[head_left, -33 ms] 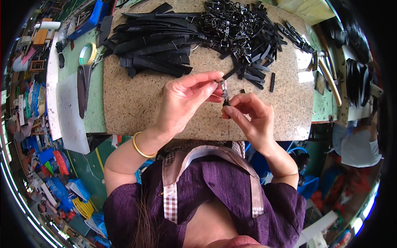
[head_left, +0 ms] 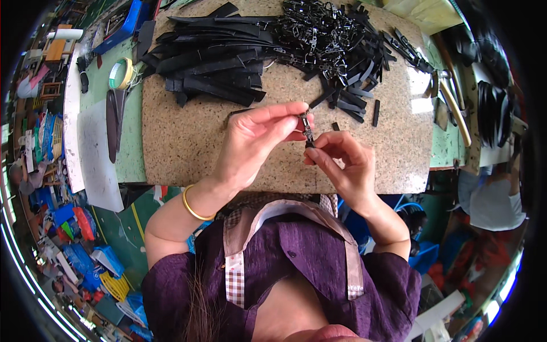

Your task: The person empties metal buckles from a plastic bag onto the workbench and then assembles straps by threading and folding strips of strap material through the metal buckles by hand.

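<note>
Between my two hands, over the stone-topped table (head_left: pixel 273 171), is a small dark metal snap hook (head_left: pixel 307 130). My left hand (head_left: pixel 248 142) pinches its far end between thumb and forefinger. At the near end, the thumb and fingers of my right hand (head_left: pixel 350 162) close on a short black strip (head_left: pixel 309 144) that meets the hook; whether it passes through a loop there, I cannot tell. Beyond my hands lies a tangled heap of similar metal hooks (head_left: pixel 319 37). Short black strips (head_left: pixel 350 105) spread out at the heap's near side.
Long black strips (head_left: pixel 216 71) are piled at the far left of the tabletop. Left of it are a tape roll (head_left: pixel 121 74), dark scissors-like blades (head_left: pixel 115 122) and a blue bin (head_left: pixel 121 28). At the right lies a hammer (head_left: pixel 453 111) with a pale handle.
The metal hook has turned slightly and looks darker, with less glare. My right hand has shifted very slightly left. A dark strip edge now shows behind my left hand.
</note>
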Available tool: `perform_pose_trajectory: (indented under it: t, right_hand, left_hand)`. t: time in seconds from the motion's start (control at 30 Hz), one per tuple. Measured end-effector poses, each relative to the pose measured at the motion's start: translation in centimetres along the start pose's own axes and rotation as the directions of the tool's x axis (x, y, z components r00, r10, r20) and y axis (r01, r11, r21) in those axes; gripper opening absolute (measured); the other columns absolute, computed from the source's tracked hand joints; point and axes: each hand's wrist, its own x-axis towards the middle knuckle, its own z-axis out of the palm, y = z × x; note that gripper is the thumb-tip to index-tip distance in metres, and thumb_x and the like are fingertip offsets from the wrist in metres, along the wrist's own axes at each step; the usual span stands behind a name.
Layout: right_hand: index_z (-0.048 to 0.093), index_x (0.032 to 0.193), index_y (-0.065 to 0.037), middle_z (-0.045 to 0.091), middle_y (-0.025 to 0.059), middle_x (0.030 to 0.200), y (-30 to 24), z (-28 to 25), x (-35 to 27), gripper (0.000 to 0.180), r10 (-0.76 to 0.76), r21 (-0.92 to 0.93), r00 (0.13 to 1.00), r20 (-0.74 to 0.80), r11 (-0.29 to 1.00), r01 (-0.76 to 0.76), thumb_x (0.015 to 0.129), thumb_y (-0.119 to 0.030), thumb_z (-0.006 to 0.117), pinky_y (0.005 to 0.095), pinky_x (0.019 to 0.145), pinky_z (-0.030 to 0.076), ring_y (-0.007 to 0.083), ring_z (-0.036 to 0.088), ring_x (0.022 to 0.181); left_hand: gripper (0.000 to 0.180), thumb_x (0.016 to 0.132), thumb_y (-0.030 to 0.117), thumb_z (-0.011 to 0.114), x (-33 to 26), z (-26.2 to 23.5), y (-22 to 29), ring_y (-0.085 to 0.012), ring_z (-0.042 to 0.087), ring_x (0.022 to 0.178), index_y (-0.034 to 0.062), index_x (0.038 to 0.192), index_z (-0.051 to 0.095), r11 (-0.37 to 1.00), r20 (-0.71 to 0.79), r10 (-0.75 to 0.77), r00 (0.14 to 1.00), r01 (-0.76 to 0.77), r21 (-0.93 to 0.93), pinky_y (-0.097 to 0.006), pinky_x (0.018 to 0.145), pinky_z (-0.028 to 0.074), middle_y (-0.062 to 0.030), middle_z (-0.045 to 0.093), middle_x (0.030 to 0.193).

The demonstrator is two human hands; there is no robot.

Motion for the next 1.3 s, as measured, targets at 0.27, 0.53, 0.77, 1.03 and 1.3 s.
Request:
perform_pose_trajectory:
  t: [0.27,0.53,0.77,1.03,1.3]
  right_hand:
    - [0.065,0.083,-0.005,0.064,0.0086,0.083,-0.8,-0.4,-0.3,0.017,-0.287,-0.283,0.956,-0.060,0.923,0.260,0.070,0.004,0.071,0.0275,0.063,0.052,0.0201,0.064,0.071]
    - [0.063,0.088,-0.001,0.068,0.0134,0.090,0.2,0.4,-1.0,0.023,-0.429,-0.186,0.903,-0.020,0.889,0.418,0.069,0.008,0.069,0.0285,0.066,0.054,0.0222,0.067,0.081]
    - [0.065,0.090,-0.002,0.062,0.0119,0.097,0.4,0.5,-0.6,0.021,-0.410,-0.291,0.911,-0.048,0.878,0.380,0.071,0.005,0.070,0.0263,0.060,0.053,0.0176,0.064,0.075]
    - [0.063,0.092,-0.001,0.060,0.0084,0.101,0.9,0.7,-1.3,0.012,0.061,0.238,0.995,-0.074,0.970,-0.041,0.081,-0.002,0.067,0.0224,0.066,0.050,0.0103,0.059,0.083]
    - [0.062,0.099,-0.001,0.061,0.0058,0.106,0.0,0.8,-1.5,0.016,0.247,0.251,0.968,-0.049,0.941,-0.228,0.084,-0.004,0.064,0.0197,0.064,0.047,0.0068,0.059,0.083]
  left_hand:
    - [0.022,0.092,0.009,0.054,-2.3,-1.5,-0.7,-0.0212,0.065,0.090,0.0008,0.112,0.051,0.996,-0.142,-0.030,0.989,0.017,-0.092,-0.034,0.081,0.054,-0.0151,0.065,0.099]
    - [0.016,0.092,0.006,0.054,-3.1,0.3,-0.6,-0.0146,0.064,0.088,-0.0010,0.105,0.050,0.997,-0.034,-0.073,0.997,0.073,-0.018,-0.028,0.079,0.054,-0.0121,0.065,0.097]
    - [0.011,0.086,-0.001,0.061,-3.6,0.5,-1.0,-0.0088,0.062,0.086,-0.0036,0.096,0.058,0.989,-0.037,-0.096,0.995,0.100,0.107,-0.023,0.079,0.052,-0.0065,0.066,0.091]
    - [0.012,0.083,-0.003,0.063,-3.7,0.7,-1.9,-0.0120,0.066,0.082,-0.0001,0.094,0.060,0.914,0.013,0.194,0.981,-0.185,0.361,-0.024,0.074,0.054,-0.0059,0.067,0.087]
    - [0.015,0.078,-0.003,0.066,-3.5,0.6,-2.3,-0.0137,0.067,0.075,0.0020,0.091,0.061,0.791,0.082,0.314,0.946,-0.308,0.528,-0.025,0.066,0.054,-0.0061,0.067,0.083]
